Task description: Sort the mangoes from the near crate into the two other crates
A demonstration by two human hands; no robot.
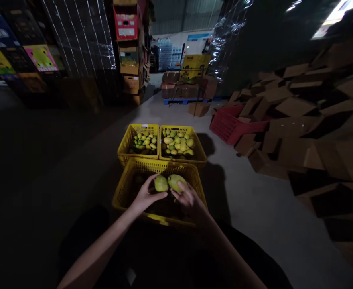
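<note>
My left hand [148, 195] curls its thumb and fingers around a rounded yellow-green fruit [161, 184], which looks like a mango. In my right hand [187, 196] is a longer, paler green mango [175, 182], gripped from its right side. The two mangoes are held side by side, almost touching, above the near yellow crate [125, 196]. Inside that crate it is dark, and its contents hardly show. Beyond it stand a left yellow crate [122, 146] with smaller green and yellow fruit [146, 140], and a right yellow crate [199, 146] with larger yellow-green fruit [181, 144].
A heap of cardboard boxes [297, 120] covers the floor at the right, with a red crate [229, 126] at its edge. Stacked boxes [130, 60] rise at the back left. Farther back, a blue pallet [181, 101] carries cartons.
</note>
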